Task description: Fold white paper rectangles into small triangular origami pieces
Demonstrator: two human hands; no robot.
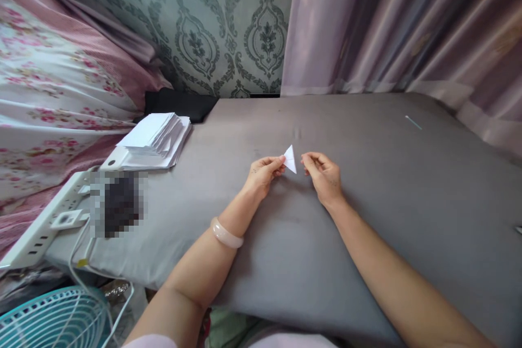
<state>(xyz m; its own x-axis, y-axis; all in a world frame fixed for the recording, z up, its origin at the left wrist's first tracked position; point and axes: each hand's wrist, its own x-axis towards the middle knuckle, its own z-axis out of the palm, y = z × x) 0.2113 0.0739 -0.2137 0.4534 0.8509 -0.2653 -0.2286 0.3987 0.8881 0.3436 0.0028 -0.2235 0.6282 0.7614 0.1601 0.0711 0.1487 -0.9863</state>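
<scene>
White folded paper (290, 159), triangular in outline, is pinched between the thumb and fingers of your left hand (262, 175), over the middle of the grey cloth (314, 266). Your right hand (327, 178) is just beside it, apart from the paper, its fingers curled toward the thumb; I cannot tell whether those tips press together. You wear a pale bangle (226, 234) on your left forearm. To your left lies a stack of paper (153, 138), near a white power strip (41, 227).
</scene>
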